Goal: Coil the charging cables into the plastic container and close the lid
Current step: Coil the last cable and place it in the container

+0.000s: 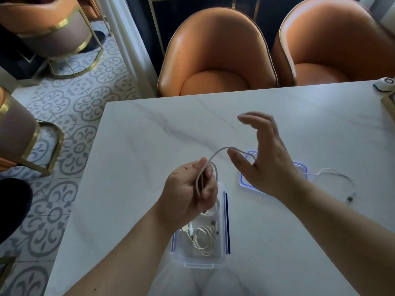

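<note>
While the left hand (190,189) holds several loops of a thin white cable (220,150) gathered in its palm, its fingers (208,189) curled round the bundle, the right hand (267,163) hovers to the right of it with fingers (252,118) spread and slightly bent, gripping nothing. From the loops the cable arches up and right to the tip of the right thumb, then passes behind that hand. A trailing stretch (333,170) of white lead comes out from behind the right wrist and lies on the bench (149,135), ending in a dark-tipped plug (350,198) at the right of the frame (probably the same cable, though the hand hides the join). Below the left hand, at lower centre, stands the clear plastic container (186,256) with blue side clips, open, with coiled cables (203,240) in it, white with metal plugs. Its lid (243,182), clear with a blue seal line, lies flat on the bench under the right hand. Two orange chairs (215,56) stand beyond the bench's far edge.
</note>
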